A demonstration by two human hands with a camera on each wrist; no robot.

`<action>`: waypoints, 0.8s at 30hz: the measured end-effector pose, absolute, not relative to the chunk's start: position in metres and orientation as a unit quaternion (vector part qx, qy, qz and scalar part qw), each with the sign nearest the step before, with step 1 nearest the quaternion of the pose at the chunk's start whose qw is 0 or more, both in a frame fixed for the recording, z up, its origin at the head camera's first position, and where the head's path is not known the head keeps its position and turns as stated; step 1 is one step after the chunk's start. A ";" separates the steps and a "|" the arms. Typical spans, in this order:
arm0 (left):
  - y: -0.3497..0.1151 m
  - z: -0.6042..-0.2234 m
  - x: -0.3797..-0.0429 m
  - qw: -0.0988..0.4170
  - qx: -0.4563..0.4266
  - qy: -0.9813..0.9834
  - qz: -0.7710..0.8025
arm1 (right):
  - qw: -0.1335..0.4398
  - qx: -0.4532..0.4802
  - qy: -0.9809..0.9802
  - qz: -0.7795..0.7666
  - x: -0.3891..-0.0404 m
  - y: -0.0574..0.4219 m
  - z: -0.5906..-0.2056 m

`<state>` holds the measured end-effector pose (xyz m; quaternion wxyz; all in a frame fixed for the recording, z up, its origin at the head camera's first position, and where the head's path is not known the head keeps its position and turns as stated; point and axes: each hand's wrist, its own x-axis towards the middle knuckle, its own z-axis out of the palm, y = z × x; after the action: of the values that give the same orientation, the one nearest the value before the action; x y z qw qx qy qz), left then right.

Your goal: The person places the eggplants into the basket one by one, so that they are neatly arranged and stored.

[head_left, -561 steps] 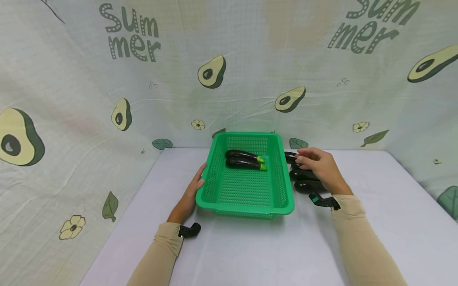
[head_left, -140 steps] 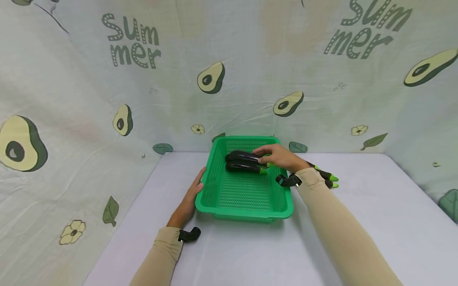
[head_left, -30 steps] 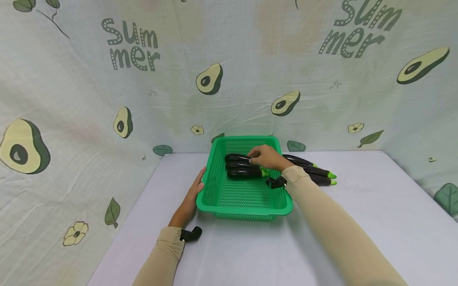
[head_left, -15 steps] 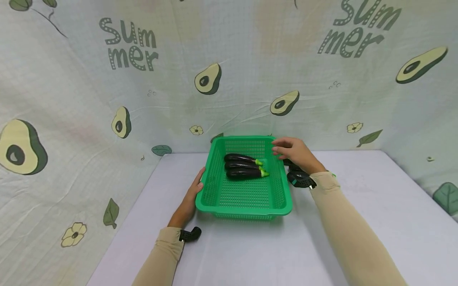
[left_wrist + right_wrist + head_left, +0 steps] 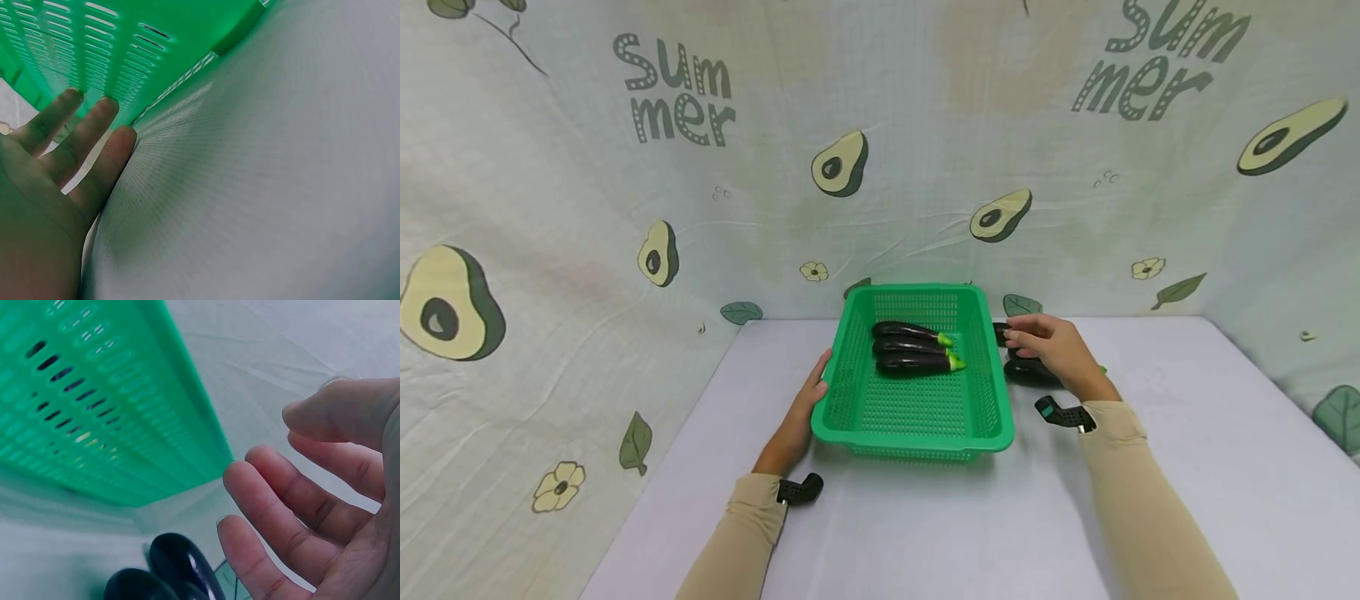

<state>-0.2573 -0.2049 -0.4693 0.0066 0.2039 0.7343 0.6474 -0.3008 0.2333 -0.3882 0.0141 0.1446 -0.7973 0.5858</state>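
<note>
Three glossy dark eggplants (image 5: 912,364) with green stems lie side by side in the green perforated basket (image 5: 917,442). My left hand (image 5: 796,417) rests against the basket's left side; in the left wrist view its fingers (image 5: 81,140) are straight, tips at the slotted wall. To the right of the basket, my right hand (image 5: 1060,354) is over the eggplants on the table (image 5: 1030,372), partly hiding them. In the right wrist view its fingers (image 5: 294,531) are loosely bent with nothing between them, and rounded eggplant ends (image 5: 184,562) show below.
A white cloth (image 5: 910,533) covers the table. Behind it hangs a pale curtain (image 5: 917,125) printed with avocados, leaves and flowers. Each wrist carries a small black camera, such as the right wrist camera (image 5: 1063,414).
The right hand has left the basket and moved right over the table eggplants. The basket held two eggplants in the oldest frame; three lie in it now. The left hand has stayed put.
</note>
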 end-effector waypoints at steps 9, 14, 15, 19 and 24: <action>-0.205 -0.469 -0.257 0.006 0.206 0.732 0.649 | 0.042 0.145 -0.814 0.561 -0.296 0.249 -0.395; -0.205 -0.471 -0.256 0.009 0.206 0.733 0.648 | 0.043 0.131 -0.830 0.541 -0.295 0.261 -0.400; -0.205 -0.470 -0.256 0.008 0.207 0.734 0.647 | 0.042 0.129 -0.831 0.539 -0.294 0.263 -0.401; -0.205 -0.470 -0.256 0.007 0.209 0.738 0.642 | 0.041 0.120 -0.837 0.533 -0.291 0.270 -0.401; -0.205 -0.470 -0.256 0.007 0.211 0.737 0.642 | 0.052 0.111 -0.850 0.512 -0.287 0.278 -0.402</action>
<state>-0.2561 -0.2053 -0.4700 0.0074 0.2111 0.7370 0.6420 -0.2874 0.2778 -0.4022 0.0515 0.1107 -0.8504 0.5117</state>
